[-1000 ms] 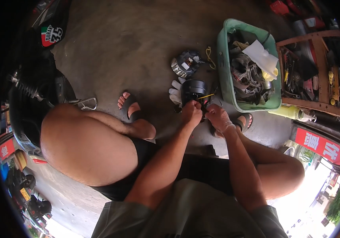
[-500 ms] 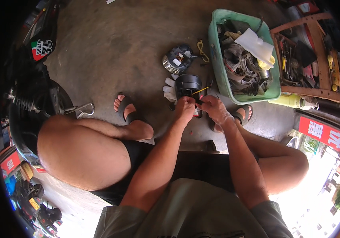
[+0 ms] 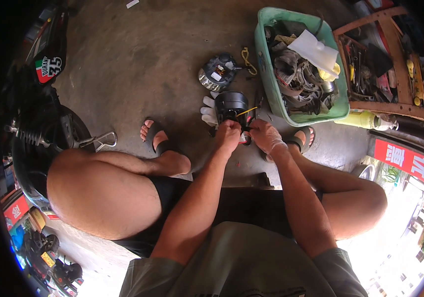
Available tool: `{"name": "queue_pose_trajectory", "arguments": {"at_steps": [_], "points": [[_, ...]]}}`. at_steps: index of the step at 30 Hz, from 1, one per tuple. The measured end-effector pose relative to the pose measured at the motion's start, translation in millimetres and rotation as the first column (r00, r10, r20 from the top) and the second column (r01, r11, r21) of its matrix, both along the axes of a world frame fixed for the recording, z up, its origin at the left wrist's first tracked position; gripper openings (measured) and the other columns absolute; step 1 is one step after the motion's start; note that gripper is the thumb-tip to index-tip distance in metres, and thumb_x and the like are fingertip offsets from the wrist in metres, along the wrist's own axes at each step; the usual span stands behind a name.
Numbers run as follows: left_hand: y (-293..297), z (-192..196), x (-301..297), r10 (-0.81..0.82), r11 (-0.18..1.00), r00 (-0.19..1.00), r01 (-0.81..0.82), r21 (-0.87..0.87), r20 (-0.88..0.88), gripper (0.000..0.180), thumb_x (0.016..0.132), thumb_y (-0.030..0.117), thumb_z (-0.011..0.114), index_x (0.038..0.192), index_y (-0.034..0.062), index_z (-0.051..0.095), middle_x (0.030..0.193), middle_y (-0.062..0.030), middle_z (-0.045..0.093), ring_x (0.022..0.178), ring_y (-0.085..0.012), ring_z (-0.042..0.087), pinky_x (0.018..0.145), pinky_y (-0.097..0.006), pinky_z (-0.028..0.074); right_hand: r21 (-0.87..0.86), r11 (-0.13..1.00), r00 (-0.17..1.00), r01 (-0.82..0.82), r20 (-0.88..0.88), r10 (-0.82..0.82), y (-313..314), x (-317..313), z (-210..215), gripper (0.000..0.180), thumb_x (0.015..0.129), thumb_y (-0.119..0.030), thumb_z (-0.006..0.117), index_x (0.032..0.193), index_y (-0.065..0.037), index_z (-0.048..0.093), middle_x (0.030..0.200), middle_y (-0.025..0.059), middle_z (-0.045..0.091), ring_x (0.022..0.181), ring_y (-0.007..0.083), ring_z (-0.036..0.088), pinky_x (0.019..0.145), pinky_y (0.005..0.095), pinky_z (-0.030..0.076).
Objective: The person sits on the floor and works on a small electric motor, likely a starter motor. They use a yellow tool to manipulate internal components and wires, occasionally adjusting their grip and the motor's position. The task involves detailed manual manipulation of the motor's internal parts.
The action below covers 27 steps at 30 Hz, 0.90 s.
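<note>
Between my feet, my left hand (image 3: 228, 135) is closed in a pinch at the near edge of a black round housing (image 3: 231, 102). Close beside it, my right hand (image 3: 266, 135) has its fingers pressed together. What either hand pinches is too small and hidden to name. A thin yellow wire (image 3: 247, 112) sticks out from the housing above my fingers. Below the fingertips shows a small red and black thing (image 3: 245, 139), partly covered. A white glove (image 3: 208, 111) lies left of the housing. Farther off sits a round black unit with a shiny ribbed rim (image 3: 217, 72).
A green bin (image 3: 266, 69) full of rags and scrap stands at the right, near a yellow cord loop (image 3: 248, 61). Beyond it is a rusty rack of tools (image 3: 394, 64). A motorcycle wheel (image 3: 75, 128) and its metal stand (image 3: 104, 140) are at the left.
My right hand has shifted slightly left and down, a little apart from the left hand. The whole view has tilted slightly; the housing and bin stay where they were.
</note>
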<state>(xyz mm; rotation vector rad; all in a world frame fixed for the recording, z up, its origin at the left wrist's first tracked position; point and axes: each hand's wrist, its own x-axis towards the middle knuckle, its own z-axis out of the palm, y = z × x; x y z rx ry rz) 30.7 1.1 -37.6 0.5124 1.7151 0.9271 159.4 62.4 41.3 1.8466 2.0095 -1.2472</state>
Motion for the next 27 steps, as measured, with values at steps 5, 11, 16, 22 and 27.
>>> {"name": "queue_pose_trajectory", "arguments": {"at_steps": [5,11,16,22,27], "points": [[7.2,16.4,-8.1,0.030,0.999,0.978,-0.035,0.020,0.204,0.009,0.091,0.010,0.058,0.090,0.0019,0.061,0.077,-0.0044,0.065,0.067,-0.0119,0.063,0.056,-0.027,0.048,0.057,0.998,0.991,0.008,-0.130,-0.001,4.2,6.3,1.0,0.024,0.079,-0.024,0.062,0.097,-0.010,0.069,0.093,0.0165,0.067,0.092,0.0351,0.063,0.079,0.0418,0.049],[8.5,31.5,-8.1,0.122,0.992,0.932,-0.107,-0.062,0.342,0.008,0.090,0.009,0.057,0.091,0.0017,0.059,0.078,-0.0053,0.064,0.067,-0.0134,0.063,0.056,-0.027,0.047,0.036,0.999,0.984,0.015,-0.179,-0.008,8.9,6.0,7.0,0.025,0.079,-0.025,0.064,0.097,-0.008,0.069,0.092,0.0157,0.068,0.090,0.0339,0.064,0.079,0.0411,0.049],[5.5,11.7,-10.0,0.013,1.000,0.995,-0.012,-0.004,0.095,0.011,0.084,0.012,0.061,0.090,0.0025,0.059,0.079,-0.0048,0.063,0.064,-0.0124,0.057,0.056,-0.028,0.046,0.035,0.999,0.991,0.002,-0.137,0.003,8.3,0.7,10.7,0.026,0.079,-0.026,0.065,0.098,-0.009,0.068,0.094,0.0143,0.069,0.092,0.0331,0.064,0.080,0.0400,0.049],[6.2,22.4,-9.3,-0.028,1.000,0.995,0.027,0.006,0.097,0.018,0.082,0.017,0.068,0.091,0.0024,0.060,0.079,-0.0040,0.063,0.068,-0.0111,0.056,0.060,-0.027,0.046,0.033,0.999,0.984,0.020,-0.179,-0.014,8.7,5.0,3.3,0.027,0.078,-0.027,0.065,0.097,-0.008,0.068,0.092,0.0144,0.069,0.090,0.0325,0.064,0.079,0.0395,0.049],[2.5,4.4,-7.4,0.006,1.000,0.995,-0.005,-0.007,0.103,0.018,0.081,0.016,0.071,0.088,0.0024,0.061,0.078,-0.0040,0.064,0.066,-0.0118,0.058,0.060,-0.028,0.047,0.011,0.999,0.966,0.039,-0.255,-0.035,9.1,5.5,4.0,0.025,0.078,-0.026,0.064,0.093,-0.006,0.068,0.088,0.0161,0.068,0.085,0.0333,0.064,0.076,0.0399,0.049]]}}
